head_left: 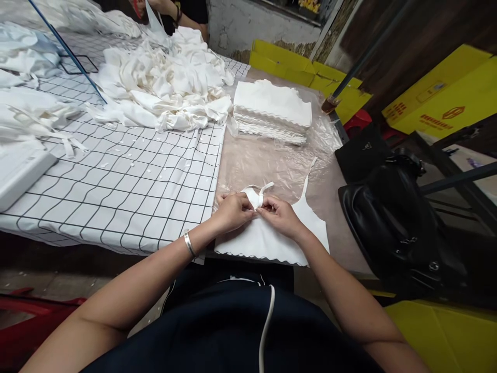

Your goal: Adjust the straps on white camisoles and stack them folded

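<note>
A white camisole [272,241] with thin straps and a scalloped hem lies flat on the table, hem toward me. My left hand [235,211] and my right hand [280,213] meet at its upper left part, fingers pinched together on the camisole at the base of one strap. That strap [261,196] is bunched and looped between my fingertips, so its exact fold is partly hidden. The other strap [308,178] stretches away loose on the right. Above my hands stands a neat stack of folded white garments [272,111] with wavy edges.
A big heap of white garments [155,83] covers the checked tablecloth [163,176], which has small white scraps on it. A white box [23,176] sits at left. Black bags [396,223] lie at right near yellow boxes [446,98]. Another person's hand [157,6] is at the far side.
</note>
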Available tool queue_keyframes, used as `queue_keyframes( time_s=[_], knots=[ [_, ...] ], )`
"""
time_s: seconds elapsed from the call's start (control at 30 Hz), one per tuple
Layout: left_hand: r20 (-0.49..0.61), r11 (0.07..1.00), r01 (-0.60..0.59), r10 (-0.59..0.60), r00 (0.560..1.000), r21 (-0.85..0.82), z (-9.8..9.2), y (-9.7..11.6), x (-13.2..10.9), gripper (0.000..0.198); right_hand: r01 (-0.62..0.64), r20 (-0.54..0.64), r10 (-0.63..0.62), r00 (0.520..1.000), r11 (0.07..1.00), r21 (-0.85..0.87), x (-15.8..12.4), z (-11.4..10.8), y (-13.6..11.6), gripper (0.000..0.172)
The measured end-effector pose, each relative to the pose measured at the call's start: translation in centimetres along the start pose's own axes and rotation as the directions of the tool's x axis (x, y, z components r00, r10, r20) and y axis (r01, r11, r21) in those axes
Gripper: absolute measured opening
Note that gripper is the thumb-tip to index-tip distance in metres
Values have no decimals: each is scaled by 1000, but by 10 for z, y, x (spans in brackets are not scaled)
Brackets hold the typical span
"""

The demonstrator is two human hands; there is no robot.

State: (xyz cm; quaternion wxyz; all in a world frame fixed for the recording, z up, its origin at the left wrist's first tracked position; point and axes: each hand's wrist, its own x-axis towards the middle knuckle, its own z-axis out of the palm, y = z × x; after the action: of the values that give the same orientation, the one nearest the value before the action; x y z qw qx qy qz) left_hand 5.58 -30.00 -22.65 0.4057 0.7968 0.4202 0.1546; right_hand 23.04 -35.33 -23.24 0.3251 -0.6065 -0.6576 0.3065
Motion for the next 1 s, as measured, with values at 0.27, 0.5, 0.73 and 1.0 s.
queue_keyframes(
  time_s=[0.27,0.5,0.73,1.0],
  knots=[
    [-21,1000,0,-1,1000,-28,2,-1,0,19,-51,-21,53,998,996,70,2,-4,0,18],
    [-23,1000,2,-2,1000,23,3,-2,1,19,-54,11,53,999,991,123,5,5,-2,19],
    [-28,1000,-10,10,1000,-10,3,-4,1,17,-58,-16,60,998,994,96,2,2,0,18],
    [-40,1000,-5,5,999,4,7,-7,3,17,-7,-15,8,1000,993,115,6,7,-2,14]
  ],
)
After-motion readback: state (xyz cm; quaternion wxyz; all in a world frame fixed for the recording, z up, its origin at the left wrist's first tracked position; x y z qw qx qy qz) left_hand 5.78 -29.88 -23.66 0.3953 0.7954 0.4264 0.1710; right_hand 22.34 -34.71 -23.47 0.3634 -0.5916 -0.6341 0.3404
